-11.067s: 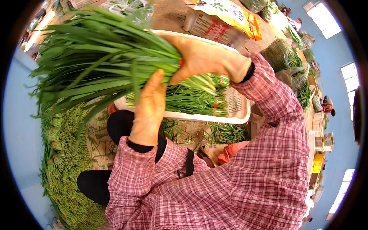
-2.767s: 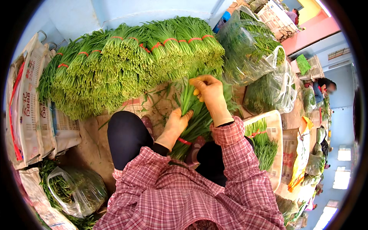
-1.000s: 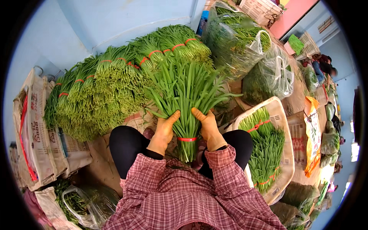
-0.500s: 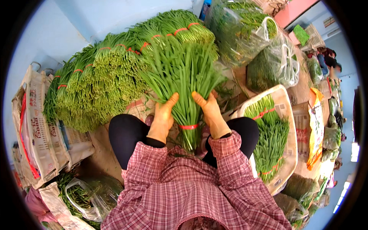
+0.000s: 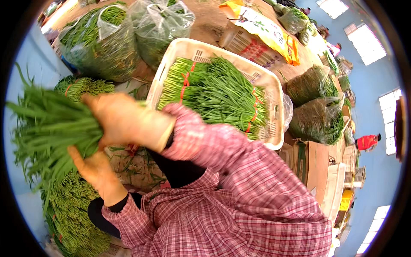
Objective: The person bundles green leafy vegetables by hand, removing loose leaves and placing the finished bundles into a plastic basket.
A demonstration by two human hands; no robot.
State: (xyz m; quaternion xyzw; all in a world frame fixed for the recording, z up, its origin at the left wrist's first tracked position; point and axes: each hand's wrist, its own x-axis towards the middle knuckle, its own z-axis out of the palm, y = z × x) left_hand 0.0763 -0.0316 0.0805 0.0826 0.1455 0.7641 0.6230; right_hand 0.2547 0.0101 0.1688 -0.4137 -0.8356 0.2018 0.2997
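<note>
Between my two gloved hands is a bunch of long-leaved greens [image 5: 53, 124], its leaves pointing left and blurred by motion. My right hand [image 5: 128, 122], in an orange-tan glove, is closed on the bunch from its right side, over the stem end. Lower down, my left hand [image 5: 97, 173] grips the bunch too, with its thumb against the leaves and its other fingers hidden. The band on the bunch is out of sight behind my right hand. Beyond my right forearm, a white plastic crate [image 5: 171, 49] holds banded bunches of greens [image 5: 227, 92] lying flat.
A stacked pile of greens [image 5: 75, 218] lies below my left hand, and more bundles [image 5: 92, 87] lie beyond my right. Clear plastic bags of greens [image 5: 102, 47] stand behind the crate. Cardboard boxes [image 5: 317, 160] and an orange-white sack [image 5: 265, 32] are farther right.
My view has turned right, bringing the crate to the middle. Both hands still hold the bunch, which has tilted from upright to leaves pointing left. My right arm now reaches across to the left.
</note>
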